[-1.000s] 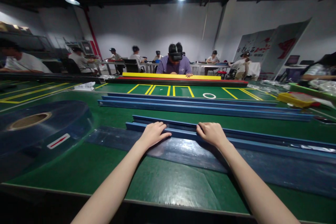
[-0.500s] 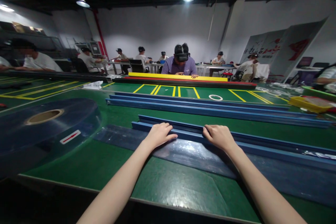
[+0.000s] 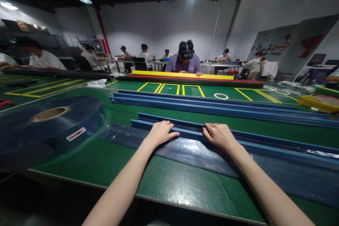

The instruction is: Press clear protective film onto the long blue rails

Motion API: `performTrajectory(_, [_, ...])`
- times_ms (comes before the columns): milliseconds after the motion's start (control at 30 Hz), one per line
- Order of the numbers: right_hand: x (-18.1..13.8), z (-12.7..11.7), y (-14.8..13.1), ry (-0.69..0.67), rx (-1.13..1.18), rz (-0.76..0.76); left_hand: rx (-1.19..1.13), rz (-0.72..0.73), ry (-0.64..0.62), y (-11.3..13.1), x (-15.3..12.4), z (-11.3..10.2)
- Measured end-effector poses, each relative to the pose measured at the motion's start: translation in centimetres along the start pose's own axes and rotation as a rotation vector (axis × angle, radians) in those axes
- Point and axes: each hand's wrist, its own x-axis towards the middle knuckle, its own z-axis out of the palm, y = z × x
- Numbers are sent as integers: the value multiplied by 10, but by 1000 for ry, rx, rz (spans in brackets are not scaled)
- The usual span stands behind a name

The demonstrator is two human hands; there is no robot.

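Note:
A long blue channel strip (image 3: 265,144) lies across the green table, on top of a sheet of clear blue film (image 3: 185,152) that runs along the table. My left hand (image 3: 159,133) rests on the strip's near edge with fingers curled over it. About a hand's width to the right, my right hand (image 3: 218,135) grips the same strip, fingers hooked over its top. Both forearms reach in from the bottom edge.
A big roll of blue film (image 3: 47,123) lies flat at the left. Two more blue strips (image 3: 212,107) lie farther back, then a tape ring (image 3: 221,96) and yellow, red and black strips (image 3: 185,76) before a seated person (image 3: 186,61). Other people sit at tables behind.
The view has shifted slightly left and down. My hands stay on the blue strip in the same grip, nearly unmoved.

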Motion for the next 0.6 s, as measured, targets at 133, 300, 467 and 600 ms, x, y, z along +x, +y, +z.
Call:
performTrajectory(133, [1,1,-1,11,-2,-4,-7,-15,3,-1,0,1])
performTrajectory(300, [3,0,-3,34,11,-15,-38,-38,-24,-3,-1,-2])
performTrajectory(467, [4,0,-5,4,5,-13,-46,-56,-51,-5,-3,-4])
performTrajectory(600, [5,0,-6,-21,17,30,-56,-44,-41,-6,-2,-3])
